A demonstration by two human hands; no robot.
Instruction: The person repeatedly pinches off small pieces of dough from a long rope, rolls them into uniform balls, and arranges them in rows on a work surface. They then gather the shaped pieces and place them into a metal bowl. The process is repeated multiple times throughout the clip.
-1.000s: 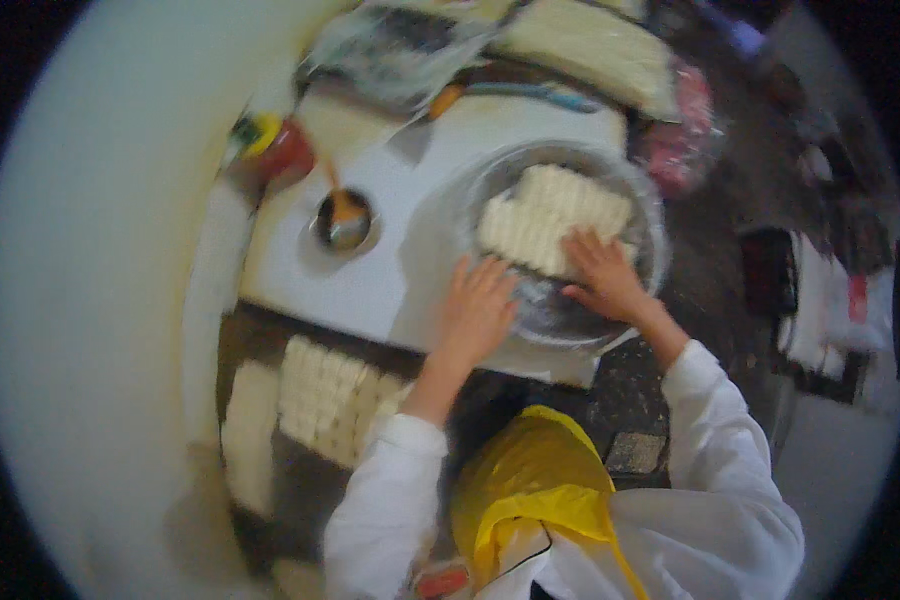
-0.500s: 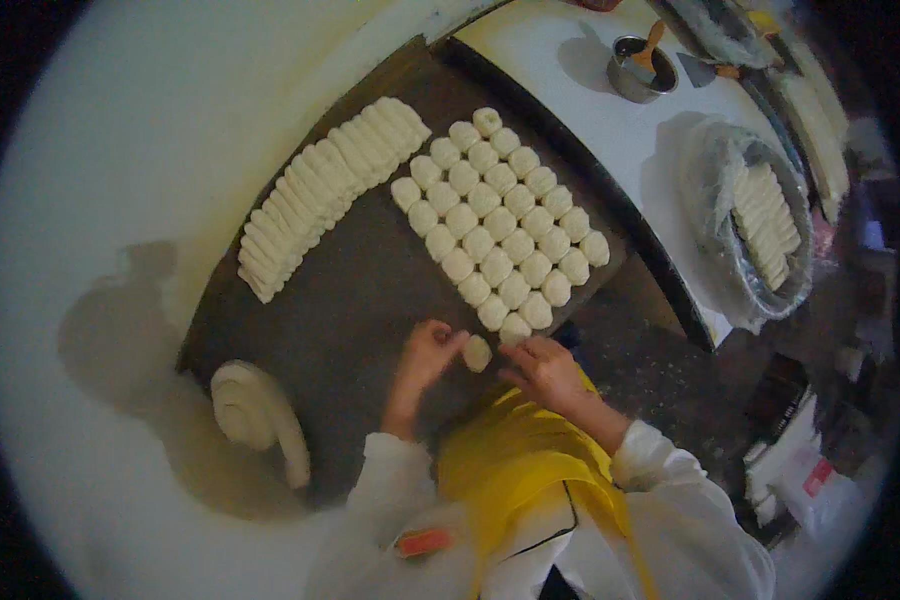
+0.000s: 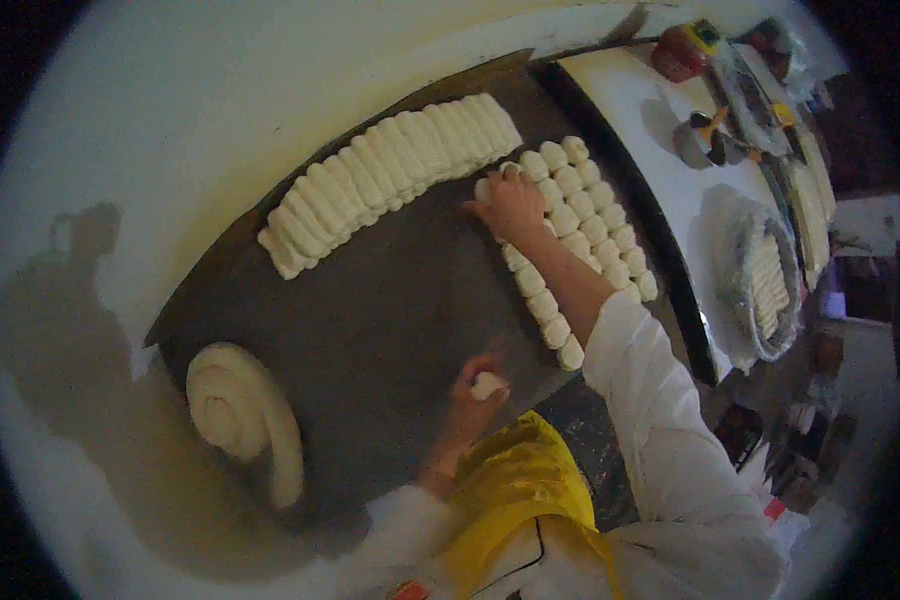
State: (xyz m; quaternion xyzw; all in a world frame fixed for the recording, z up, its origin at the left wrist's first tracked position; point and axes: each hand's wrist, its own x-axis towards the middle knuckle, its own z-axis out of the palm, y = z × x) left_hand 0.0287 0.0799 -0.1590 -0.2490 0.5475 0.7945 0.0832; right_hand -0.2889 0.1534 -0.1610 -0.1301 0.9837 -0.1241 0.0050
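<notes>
Near the front of the dark work surface (image 3: 400, 300), my left hand (image 3: 467, 402) curls its fingers round a small dough ball (image 3: 487, 386). My right hand (image 3: 517, 208) reaches forward to the left far corner of the rows of dough balls (image 3: 570, 215). Its thumb and fingers close round a ball (image 3: 483, 190) at that corner, and the hand and forearm hide part of the rows. A long line of dough strips (image 3: 395, 165), laid side by side, curves along the far left edge. A thick coiled rope of dough (image 3: 232, 405) lies at the near left with its tail toward me.
A raised dark edge (image 3: 630, 170) divides the dark surface from a white tabletop (image 3: 610, 85) at right. On the white top stand a metal pot (image 3: 698, 142) with a wooden-handled brush and a plastic-lined bowl (image 3: 785, 300) of dough strips. A wall (image 3: 120, 220) rises at left.
My right hand has gone from the near end of the rows to their left far corner. My left hand now holds a dough ball. The view has shifted, so everything sits differently.
</notes>
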